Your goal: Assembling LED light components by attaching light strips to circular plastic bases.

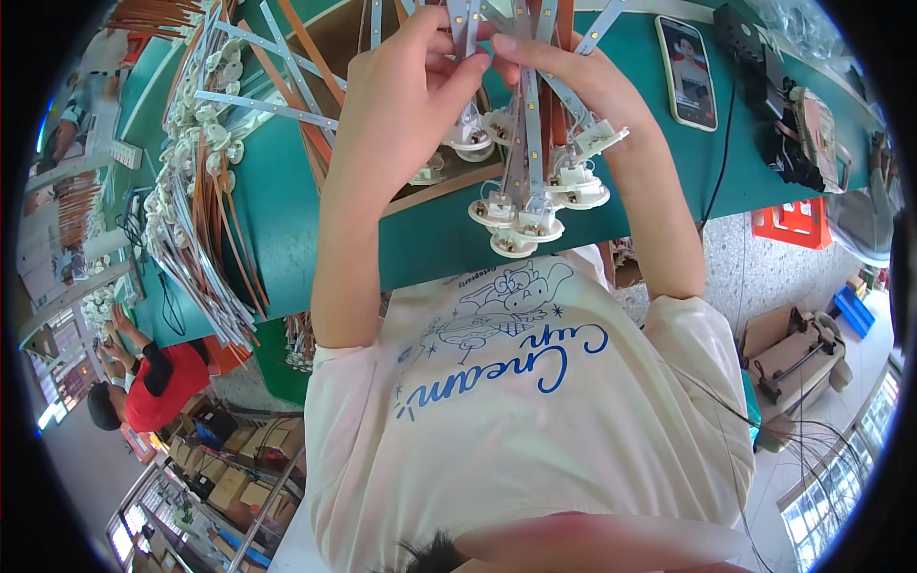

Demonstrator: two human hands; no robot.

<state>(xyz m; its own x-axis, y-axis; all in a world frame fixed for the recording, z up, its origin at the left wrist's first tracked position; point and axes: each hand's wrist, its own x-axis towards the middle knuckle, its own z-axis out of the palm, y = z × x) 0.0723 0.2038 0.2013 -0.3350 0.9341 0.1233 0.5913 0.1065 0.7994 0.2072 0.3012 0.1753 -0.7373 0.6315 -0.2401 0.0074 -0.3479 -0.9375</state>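
Observation:
My left hand (406,91) is closed around a silvery LED strip (464,27), with its thumb and fingertips pressed on it. Close beside it, my right hand (573,76) has its thumb and fingers closed on a bundle of similar LED strips (533,124); part of its grip is hidden behind the strips. Round white end caps (516,224) with small sockets hang at the strips' near ends, over the table edge. Beneath the hands stands an open cardboard box (444,189) with more strips in it. Several loose strips (267,110) stick out past my left wrist.
A heap of strips with white caps (196,239) lies on the green table (277,229) at left. A phone (686,72) and a dark pouch (802,143) lie at right. A red plastic stool (793,224) stands beyond the table edge. Another person in red (167,387) works at far left.

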